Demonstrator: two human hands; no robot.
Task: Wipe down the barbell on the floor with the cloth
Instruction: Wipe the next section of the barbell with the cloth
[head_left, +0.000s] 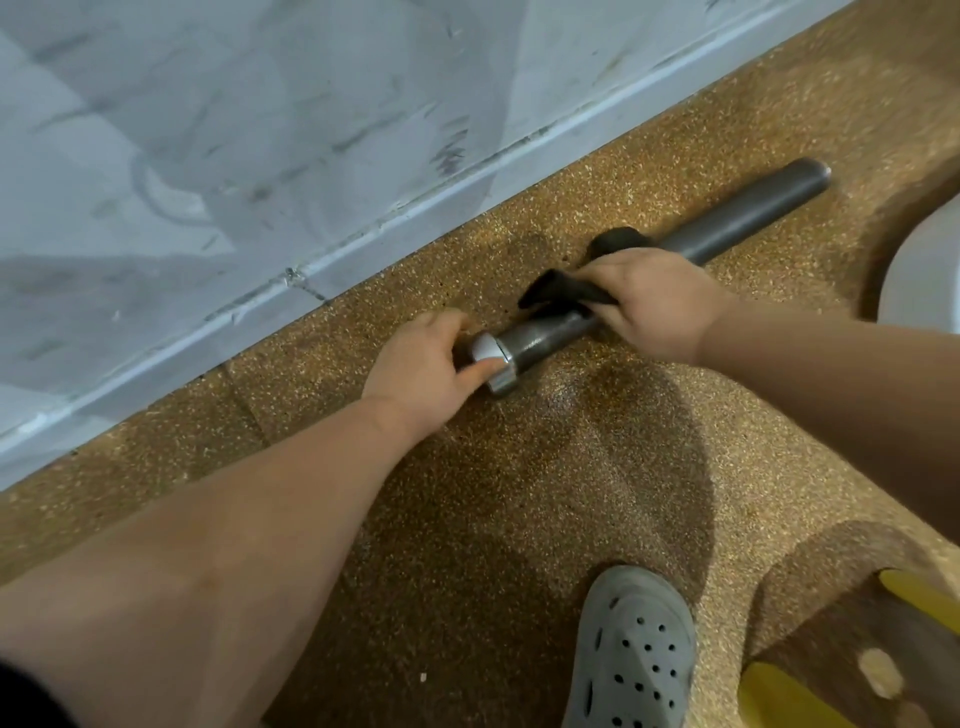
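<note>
your grey clog (636, 654) stands on the speckled floor (519, 493). beyond it, the barbell (753, 213) lies along the wall (260, 156); your left hand (421, 369) grips its collar end, your right hand (654, 306) clutches the dark cloth (556, 293) on the bar.

No legible text or number, even on the barbell (748, 215), perhaps through blur.

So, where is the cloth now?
In the head view, right of centre: the right hand holds the cloth on the barbell, right of the left hand.
</note>
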